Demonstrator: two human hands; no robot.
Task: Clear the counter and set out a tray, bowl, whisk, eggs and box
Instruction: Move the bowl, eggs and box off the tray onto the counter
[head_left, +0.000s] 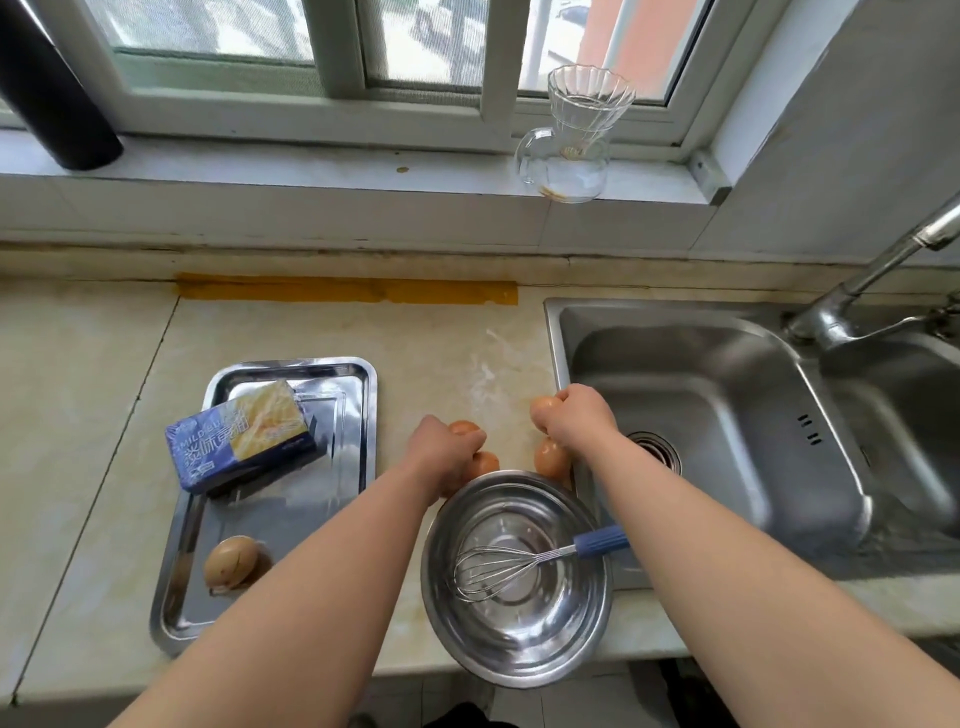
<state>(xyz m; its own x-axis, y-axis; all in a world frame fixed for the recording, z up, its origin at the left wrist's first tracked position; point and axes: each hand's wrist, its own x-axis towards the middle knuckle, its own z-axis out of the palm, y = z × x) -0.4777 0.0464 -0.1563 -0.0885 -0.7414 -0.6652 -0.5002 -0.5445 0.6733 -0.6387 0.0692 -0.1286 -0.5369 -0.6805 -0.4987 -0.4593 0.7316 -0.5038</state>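
Observation:
A steel tray lies on the counter at the left. On it rest a blue and yellow box and one brown egg. A steel bowl stands at the counter's front edge with a blue-handled whisk lying in it. My left hand is closed over two brown eggs just behind the bowl. My right hand grips another egg, above a further egg that sits by the sink's edge.
A double steel sink with a tap fills the right side. A glass jug with a glass dripper and a black cylinder stand on the window sill. A yellow tape strip runs along the counter's back.

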